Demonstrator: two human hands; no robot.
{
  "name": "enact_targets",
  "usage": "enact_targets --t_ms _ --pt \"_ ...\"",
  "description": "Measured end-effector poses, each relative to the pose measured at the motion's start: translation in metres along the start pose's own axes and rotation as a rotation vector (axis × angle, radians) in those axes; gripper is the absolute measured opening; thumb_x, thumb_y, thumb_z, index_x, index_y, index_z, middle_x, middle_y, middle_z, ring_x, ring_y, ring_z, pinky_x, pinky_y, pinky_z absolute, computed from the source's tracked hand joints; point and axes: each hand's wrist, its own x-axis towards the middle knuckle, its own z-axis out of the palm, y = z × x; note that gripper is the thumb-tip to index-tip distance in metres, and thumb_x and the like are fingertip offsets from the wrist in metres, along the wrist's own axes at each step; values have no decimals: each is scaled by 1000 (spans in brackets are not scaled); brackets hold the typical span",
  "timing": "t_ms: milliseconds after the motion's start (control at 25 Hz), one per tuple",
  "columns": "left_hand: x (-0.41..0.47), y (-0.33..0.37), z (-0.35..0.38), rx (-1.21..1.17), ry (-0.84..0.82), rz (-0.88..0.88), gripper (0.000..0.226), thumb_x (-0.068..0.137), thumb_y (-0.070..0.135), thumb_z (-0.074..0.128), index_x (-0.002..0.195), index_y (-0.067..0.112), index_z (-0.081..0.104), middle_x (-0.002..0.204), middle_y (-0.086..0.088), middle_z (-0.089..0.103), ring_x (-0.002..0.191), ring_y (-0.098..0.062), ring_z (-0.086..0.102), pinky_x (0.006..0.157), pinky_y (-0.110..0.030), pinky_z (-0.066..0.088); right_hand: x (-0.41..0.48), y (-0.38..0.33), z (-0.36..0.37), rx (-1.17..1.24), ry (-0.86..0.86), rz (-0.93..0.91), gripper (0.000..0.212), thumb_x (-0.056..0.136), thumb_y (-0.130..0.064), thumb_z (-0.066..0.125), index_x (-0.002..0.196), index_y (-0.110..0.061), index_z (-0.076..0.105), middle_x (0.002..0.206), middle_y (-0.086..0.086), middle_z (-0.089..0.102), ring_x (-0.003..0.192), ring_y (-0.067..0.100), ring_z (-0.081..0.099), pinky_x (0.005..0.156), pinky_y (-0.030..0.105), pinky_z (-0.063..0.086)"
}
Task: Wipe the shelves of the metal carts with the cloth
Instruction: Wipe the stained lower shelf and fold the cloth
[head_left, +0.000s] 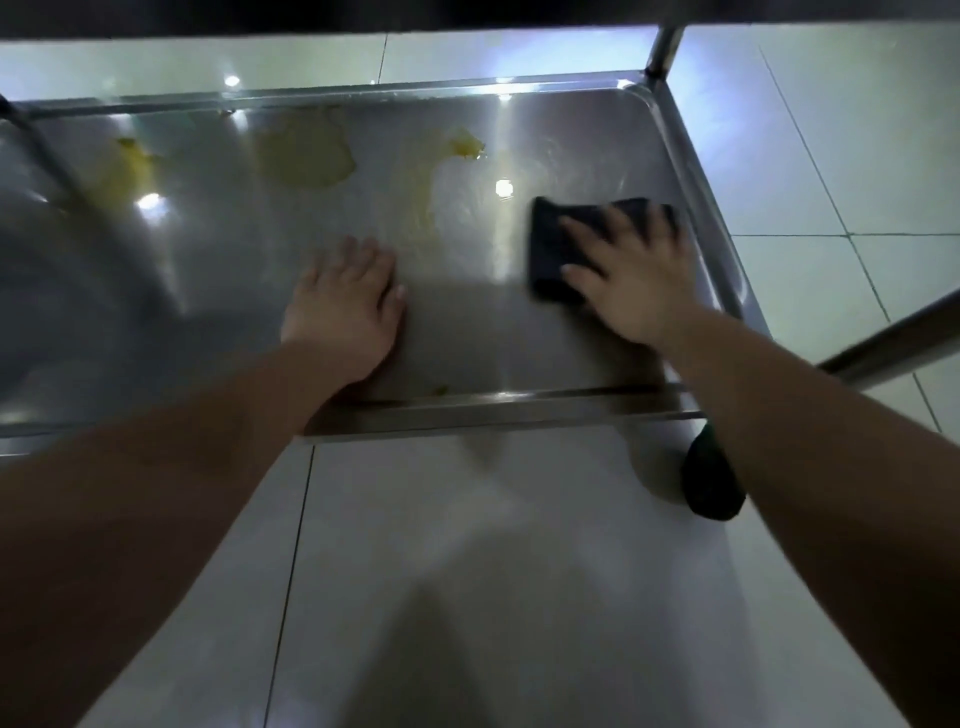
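Observation:
A stainless steel cart shelf (488, 343) with a raised rim lies low in front of me. Yellowish stains (306, 156) mark its far half, with smaller ones at the far left and centre right. A dark folded cloth (550, 244) lies on the right part of the shelf. My right hand (628, 275) presses flat on the cloth with spread fingers. On the bare metal near the front rim my left hand (348, 306) rests flat, palm down.
A cart upright post (662, 52) rises at the far right corner, and a slanted metal bar (893, 338) crosses at right. A black caster wheel (711, 483) sits under the front right corner. White floor tiles (519, 571) surround the cart. A darker shelf edge spans the top.

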Motion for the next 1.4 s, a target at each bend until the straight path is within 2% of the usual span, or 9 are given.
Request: enact_targets --t_ms 160,400,680,760,960,1080,1240,1320,1400 --pt "-9 -38 3 -63 -10 -109 58 103 45 25 156 25 15 164 1 9 150 -25 -2 119 -52 -7 -27 -9 1 64 -15 411 60 94 -63 17 151 -51 6 165 0 3 146 44 -11 113 63 -10" --pt "-8 -40 9 -55 -16 -91 58 101 49 19 156 33 11 164 5 4 150 -24 -2 118 -55 -1 -59 -133 13 50 -71 -305 60 93 -67 20 149 -55 2 164 -7 -2 146 37 -17 113 56 -18" --pt "-7 -37 12 -27 3 -105 57 101 49 21 155 34 12 164 5 7 150 -25 5 118 -55 0 -84 13 0 64 -41 429 59 92 -65 17 148 -55 2 165 -6 -1 148 38 -12 116 57 -8" --pt "-7 -36 11 -25 2 -114 56 101 49 20 155 35 12 164 6 7 150 -24 4 118 -55 0 -88 -38 6 40 -31 378 59 95 -61 20 150 -53 1 165 -4 -4 146 41 -14 114 61 -9" --pt "-9 -41 12 -41 -9 -106 54 102 43 17 155 36 9 164 8 5 150 -22 2 119 -54 -1 -89 -151 14 70 -74 -158 57 95 -65 14 146 -57 -9 163 -9 -14 144 38 -26 110 58 -22" --pt "-8 -41 11 -50 -7 -104 53 103 43 19 155 37 11 164 7 6 150 -22 3 118 -54 0 -93 -81 14 28 6 -66 58 92 -68 13 146 -59 -6 164 -11 -6 148 35 -15 117 54 -9" --pt "-10 -36 12 -57 5 -113 54 102 45 18 155 36 11 164 7 6 150 -23 3 118 -55 -1 -109 23 3 35 -9 333 67 82 -68 7 148 -56 1 165 -6 4 148 35 -7 118 54 -5" --pt "-11 -33 11 -59 4 -123 54 102 45 17 155 36 10 164 7 5 150 -23 2 118 -55 -1 -108 5 2 54 -46 397 67 82 -65 6 148 -56 1 165 -5 3 148 37 -8 117 57 -8" --pt "-11 -33 9 -57 -4 -126 54 102 45 17 155 36 8 164 6 3 150 -23 1 118 -55 -2 -107 -49 11 10 -35 237 65 84 -63 6 147 -56 -5 165 -6 0 148 40 -9 116 57 -8"
